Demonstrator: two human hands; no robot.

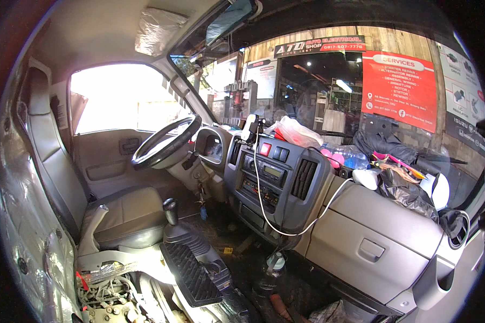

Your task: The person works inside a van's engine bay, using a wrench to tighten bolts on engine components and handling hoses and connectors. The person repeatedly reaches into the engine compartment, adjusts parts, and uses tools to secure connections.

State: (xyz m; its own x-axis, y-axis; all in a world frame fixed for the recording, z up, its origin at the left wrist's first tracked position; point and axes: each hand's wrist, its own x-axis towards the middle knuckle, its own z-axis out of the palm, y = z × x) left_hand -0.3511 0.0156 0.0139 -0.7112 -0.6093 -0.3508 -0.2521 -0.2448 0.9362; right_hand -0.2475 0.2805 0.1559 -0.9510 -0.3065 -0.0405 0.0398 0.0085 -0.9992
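Neither of my hands shows in the head view. Before me is a truck cab with a grey driver's seat [126,210] on the left and a dark steering wheel [138,159] beyond it. A gear lever [170,207] rises from the centre console, where a black ribbed mat [191,274] lies tilted. At the lower left, wires and metal parts of an engine bay [113,299] lie exposed. Keys with a blue tag [203,212] hang below the steering column. The dashboard holds a radio [264,171], and a white cable [261,199] loops across its front.
Plastic bags [296,132], a clear bottle [353,156] and a black bag [404,188] crowd the dashboard top. A closed glove box [372,248] is at right. On the dark floor stands a bottle [275,265]. Through the windscreen, a red sign [399,89] hangs on a wooden wall.
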